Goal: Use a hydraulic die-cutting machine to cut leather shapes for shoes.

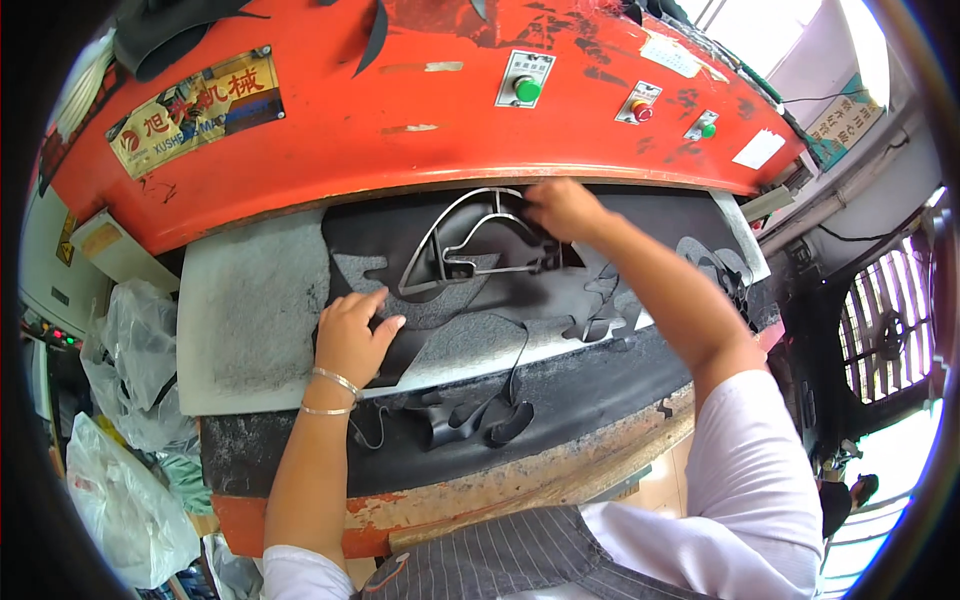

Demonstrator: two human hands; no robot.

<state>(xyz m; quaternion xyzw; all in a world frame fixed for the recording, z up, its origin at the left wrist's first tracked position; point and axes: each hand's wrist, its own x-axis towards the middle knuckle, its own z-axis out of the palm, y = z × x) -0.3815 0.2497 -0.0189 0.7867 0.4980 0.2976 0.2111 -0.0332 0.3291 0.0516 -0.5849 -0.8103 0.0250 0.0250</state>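
With the die (500, 270) flat on the black sheet (375, 222), over the pale board (250, 310), likely so as to seat its rim evenly. Resting near the sheet's left edge with the left hand (350, 330), perhaps against slipping: fingers close together, thumb wide, gripping nothing, apparently touching the sheet. Reaching the die's upper right with the right hand (566, 210), fingers curled; too blurred to tell the gap or any grip.

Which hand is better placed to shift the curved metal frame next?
Probably the right hand: it appears to touch the curved metal frame at upper right, while the left hand lies near the left tip, seemingly not touching.
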